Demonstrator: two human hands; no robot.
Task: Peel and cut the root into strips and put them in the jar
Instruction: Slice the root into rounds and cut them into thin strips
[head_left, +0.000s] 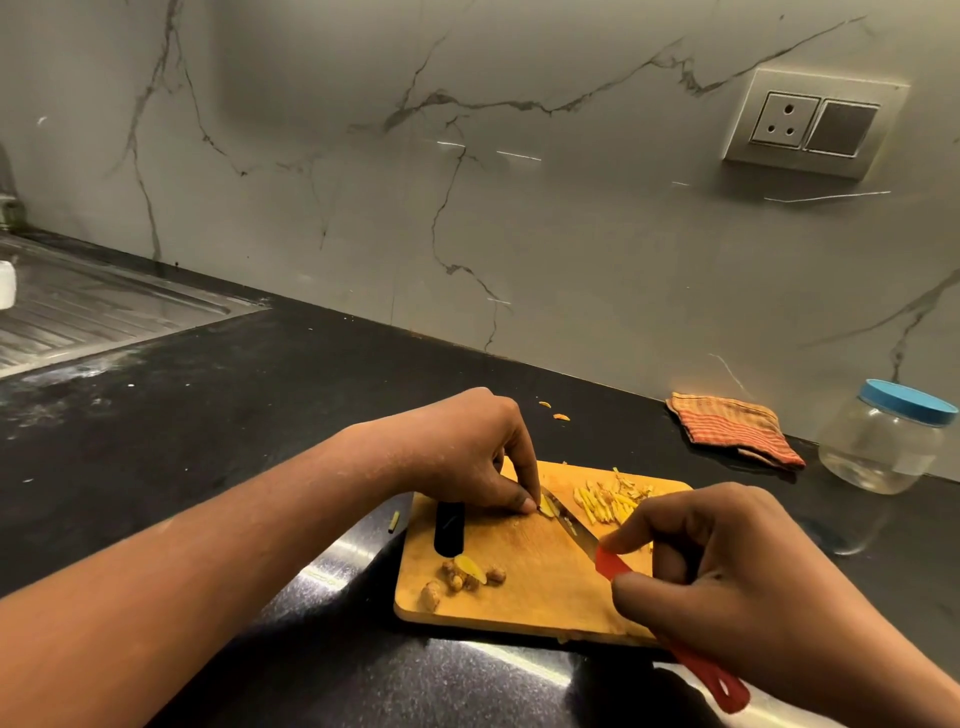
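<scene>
A wooden cutting board (524, 587) lies on the black counter. My left hand (467, 457) pinches a small yellow root slice (546, 505) down on the board. My right hand (737, 587) grips the red handle of a knife (571, 525), whose blade rests against that slice. A pile of cut yellow strips (610, 501) lies at the board's far right. Unpeeled root pieces and a peeled one (465, 574) sit near the board's front left. The clear jar (883, 447) with a blue lid stands closed at the right, by the wall.
A folded orange cloth (735, 428) lies between board and jar. A steel sink drainboard (88, 312) is at the far left. Two peel scraps (553, 410) lie behind the board, and one strip (394, 521) lies left of it. A wall socket (810, 124) is above.
</scene>
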